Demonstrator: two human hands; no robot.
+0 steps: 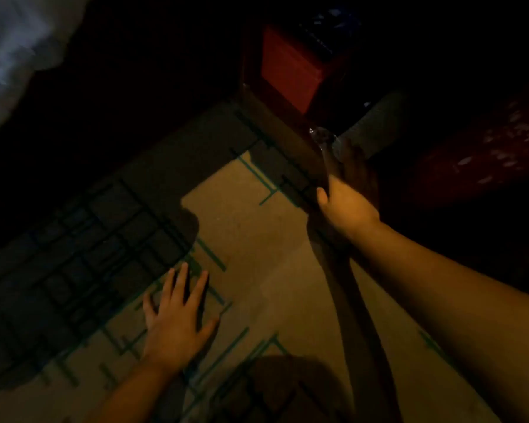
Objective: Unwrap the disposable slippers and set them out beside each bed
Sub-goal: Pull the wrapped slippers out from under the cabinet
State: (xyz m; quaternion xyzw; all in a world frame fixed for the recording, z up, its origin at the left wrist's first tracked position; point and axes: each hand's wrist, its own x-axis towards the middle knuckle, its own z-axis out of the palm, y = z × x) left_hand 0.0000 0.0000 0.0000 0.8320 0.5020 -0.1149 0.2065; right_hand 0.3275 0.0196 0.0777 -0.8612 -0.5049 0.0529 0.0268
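Note:
The room is very dark. A pale waffle-textured slipper (376,123) sticks up at an angle at the right, with a glint of clear plastic wrap (322,136) at its lower end. My right hand (345,206) reaches up to that lower end and its shadowed fingers close around it, thumb apart on the left. My left hand (177,315) hovers low over the carpet (257,233), palm down, fingers spread, holding nothing. No second slipper shows.
A wooden nightstand with a red front (287,65) stands just behind the slipper. White bedding (9,56) lies at the top left, dark red patterned fabric (486,154) at the right. A dark wooden edge (348,288) runs diagonally under my right arm.

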